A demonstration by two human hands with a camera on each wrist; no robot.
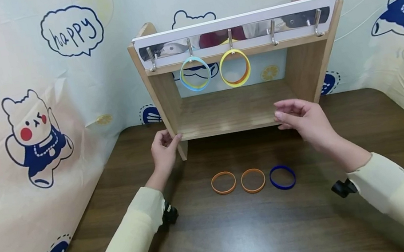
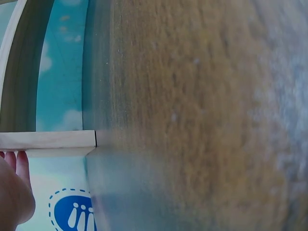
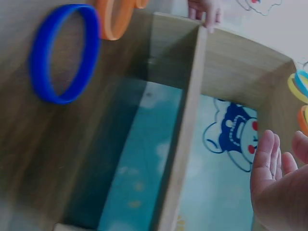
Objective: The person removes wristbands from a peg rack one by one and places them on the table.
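Observation:
A wooden shelf rack (image 1: 232, 111) stands on the table, with a white strip of metal hooks (image 1: 230, 37) along its top front. My left hand (image 1: 163, 150) grips the lower left side panel, thumb at the front edge and fingers on the outer face. My right hand (image 1: 304, 121) holds nothing; its fingers are loosely bent in front of the shelf board's right part. From one hook hangs a light blue band (image 1: 183, 82) with a yellow one; from the middle hook, a yellow band (image 1: 223, 75) with an orange one.
In a row before the rack lie two orange bands (image 1: 225, 192) and a dark blue band (image 1: 284, 188) on the brown wooden table (image 1: 238, 241). A printed cloth (image 1: 99, 94) with cartoon bears surrounds the table's back and sides.

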